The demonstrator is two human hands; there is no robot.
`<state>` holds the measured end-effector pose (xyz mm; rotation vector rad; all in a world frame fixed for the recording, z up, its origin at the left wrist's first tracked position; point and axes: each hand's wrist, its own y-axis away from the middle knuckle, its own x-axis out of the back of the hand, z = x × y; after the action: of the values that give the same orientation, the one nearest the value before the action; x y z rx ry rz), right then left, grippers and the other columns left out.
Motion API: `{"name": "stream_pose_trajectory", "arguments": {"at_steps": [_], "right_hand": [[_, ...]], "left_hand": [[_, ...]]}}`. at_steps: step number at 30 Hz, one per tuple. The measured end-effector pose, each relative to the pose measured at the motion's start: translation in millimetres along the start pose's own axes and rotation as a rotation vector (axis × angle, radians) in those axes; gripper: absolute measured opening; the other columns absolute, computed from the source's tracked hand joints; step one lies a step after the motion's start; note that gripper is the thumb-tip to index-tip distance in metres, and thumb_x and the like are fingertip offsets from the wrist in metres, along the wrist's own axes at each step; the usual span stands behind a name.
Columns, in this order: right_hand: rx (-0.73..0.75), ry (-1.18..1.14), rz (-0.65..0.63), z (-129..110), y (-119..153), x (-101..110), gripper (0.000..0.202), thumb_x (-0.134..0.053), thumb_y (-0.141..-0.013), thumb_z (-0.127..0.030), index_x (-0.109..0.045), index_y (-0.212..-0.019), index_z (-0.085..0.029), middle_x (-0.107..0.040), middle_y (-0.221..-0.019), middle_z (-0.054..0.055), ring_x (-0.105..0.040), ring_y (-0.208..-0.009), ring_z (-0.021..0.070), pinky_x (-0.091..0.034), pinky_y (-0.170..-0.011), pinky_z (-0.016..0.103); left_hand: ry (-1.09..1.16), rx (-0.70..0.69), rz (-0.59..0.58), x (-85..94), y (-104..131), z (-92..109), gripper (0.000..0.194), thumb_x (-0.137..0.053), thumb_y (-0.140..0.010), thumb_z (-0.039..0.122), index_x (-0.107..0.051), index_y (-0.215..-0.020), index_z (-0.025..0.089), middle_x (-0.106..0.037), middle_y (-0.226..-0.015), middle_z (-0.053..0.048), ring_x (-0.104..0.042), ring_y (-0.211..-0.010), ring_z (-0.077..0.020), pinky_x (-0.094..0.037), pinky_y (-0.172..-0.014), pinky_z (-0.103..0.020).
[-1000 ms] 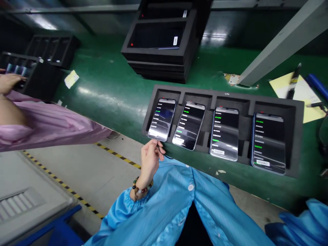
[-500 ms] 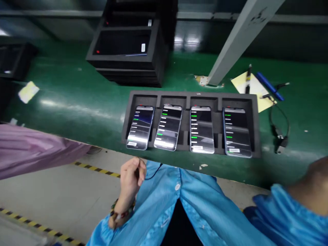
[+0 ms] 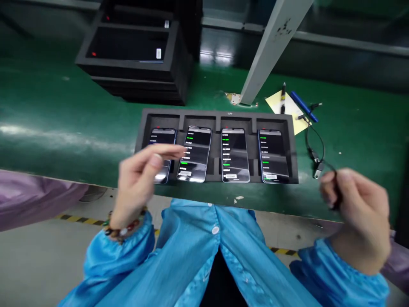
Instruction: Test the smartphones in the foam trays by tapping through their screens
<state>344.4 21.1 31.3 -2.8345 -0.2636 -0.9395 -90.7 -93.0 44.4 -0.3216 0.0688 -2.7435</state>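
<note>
Compared with half a second before, the left hand (image 3: 137,175) is now higher: it was below the tray (image 3: 198,113) near the table edge, with a thin cable by it, and now it is over the left end of the tray. The right hand (image 3: 361,204), which was only a blur at the right border, is now fully inside the frame, at the lower right. The whole view is also shifted, so the stack (image 3: 128,67) of trays appears more to the upper left.

The tray lies in the centre of the frame, with four lit phones in a row. The first phone (image 3: 163,135) is partly hidden behind the left hand, and the second phone (image 3: 195,155) is just beyond its fingertips. The third phone (image 3: 235,154) and the fourth phone (image 3: 274,155) are between the two hands, apart from both.

The left hand is half open, fingers stretched to the right and thumb apart; I see nothing in it. Whether the fingertips touch the second phone, I cannot tell. The right hand is closed around a black cord (image 3: 336,192), somewhat blurred, near the silver plug (image 3: 317,171) on the table (image 3: 32,102).
</note>
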Motion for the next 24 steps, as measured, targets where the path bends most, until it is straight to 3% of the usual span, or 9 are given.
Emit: {"name": "stream_pose_trajectory", "arguments": {"at_steps": [2, 4, 7, 10, 13, 15, 19, 22, 24], "right_hand": [[-0.172, 0.026, 0.150, 36.1, -33.4, 20.7, 0.043, -0.063, -0.107, -0.060, -0.075, -0.088, -0.024, -0.051, -0.057, -0.001, -0.047, -0.048, 0.0158, -0.037, -0.050, 0.035], [-0.243, 0.124, 0.264, 68.2, -66.7, 24.9, 0.048, -0.061, -0.105, -0.065, -0.079, -0.095, -0.022, -0.056, -0.062, 0.001, -0.048, -0.048, 0.0169, -0.036, -0.050, 0.036], [-0.145, 0.493, 0.381, 88.6, -95.0, 11.7, 0.054, -0.059, -0.103, -0.064, -0.085, -0.107, -0.017, -0.078, -0.091, 0.018, -0.073, -0.086, 0.0318, -0.055, -0.080, 0.050], [0.078, 0.570, 0.419, 68.3, -85.4, -8.1, 0.054, -0.052, -0.109, -0.056, -0.080, -0.132, -0.016, -0.078, -0.130, 0.024, -0.069, -0.131, 0.0394, -0.051, -0.112, 0.059], [0.230, 0.377, 0.063, 34.0, -55.5, -22.8, 0.046, -0.047, -0.114, -0.046, -0.074, -0.145, -0.024, -0.076, -0.143, 0.015, -0.062, -0.149, 0.0320, -0.046, -0.125, 0.054], [0.305, 0.311, -0.129, 17.3, -38.7, -30.6, 0.039, -0.047, -0.114, -0.041, -0.079, -0.134, -0.030, -0.079, -0.140, 0.009, -0.064, -0.147, 0.0310, -0.041, -0.131, 0.057], [0.397, 0.183, -0.154, -8.3, -29.0, -59.1, 0.035, -0.047, -0.114, -0.040, -0.081, -0.120, -0.032, -0.085, -0.118, 0.006, -0.076, -0.125, 0.0310, -0.046, -0.125, 0.061], [0.440, 0.185, -0.326, -33.0, -36.0, -90.2, 0.041, -0.049, -0.114, -0.045, -0.070, -0.147, -0.031, -0.076, -0.146, 0.009, -0.061, -0.150, 0.0332, -0.037, -0.132, 0.064], [0.451, 0.203, -0.467, -45.7, -41.1, -102.0, 0.041, -0.050, -0.114, -0.044, -0.067, -0.151, -0.033, -0.073, -0.152, 0.006, -0.055, -0.157, 0.0320, -0.030, -0.136, 0.065]], "left_hand": [[-0.272, -0.088, 0.252, 31.0, -6.6, -19.5, 0.038, -0.065, -0.111, 0.048, -0.085, -0.118, 0.016, -0.085, -0.118, -0.008, -0.078, -0.109, -0.0215, -0.060, -0.104, -0.035], [-0.454, -0.104, 0.381, 57.2, -11.0, -41.2, 0.039, -0.066, -0.110, 0.047, -0.084, -0.120, 0.014, -0.085, -0.116, -0.008, -0.078, -0.106, -0.0205, -0.059, -0.104, -0.035], [-0.633, -0.106, 0.331, 81.8, -11.4, -67.4, 0.043, -0.061, -0.111, 0.049, -0.082, -0.124, 0.014, -0.082, -0.128, -0.011, -0.075, -0.122, -0.0249, -0.055, -0.116, -0.043], [-0.758, -0.117, 0.164, 91.6, -5.3, -79.1, 0.043, -0.057, -0.112, 0.050, -0.082, -0.128, 0.019, -0.070, -0.153, -0.013, -0.061, -0.146, -0.0293, -0.043, -0.129, -0.051], [-0.775, -0.118, 0.029, 95.4, 1.6, -79.0, 0.040, -0.056, -0.113, 0.049, -0.084, -0.126, 0.023, -0.059, -0.167, -0.009, -0.051, -0.154, -0.0316, -0.037, -0.132, -0.056], [-0.755, -0.151, 0.008, 94.9, 4.0, -74.8, 0.037, -0.058, -0.112, 0.046, -0.087, -0.115, 0.024, -0.063, -0.164, -0.007, -0.053, -0.152, -0.0317, -0.037, -0.131, -0.057], [-0.660, -0.217, -0.021, 74.1, -1.9, -60.6, 0.029, -0.065, -0.105, 0.046, -0.086, -0.115, 0.028, -0.082, -0.131, -0.006, -0.066, -0.137, -0.0315, -0.031, -0.135, -0.060], [-0.602, -0.163, -0.220, 46.3, -13.4, -48.9, 0.051, -0.080, -0.090, 0.053, -0.079, -0.136, 0.031, -0.083, -0.127, -0.006, -0.066, -0.138, -0.0360, -0.016, -0.140, -0.063], [-0.561, -0.166, -0.351, 35.4, -18.5, -42.3, 0.048, -0.083, -0.087, 0.056, -0.083, -0.129, 0.033, -0.084, -0.124, -0.005, -0.067, -0.137, -0.0376, -0.012, -0.141, -0.062]]}}
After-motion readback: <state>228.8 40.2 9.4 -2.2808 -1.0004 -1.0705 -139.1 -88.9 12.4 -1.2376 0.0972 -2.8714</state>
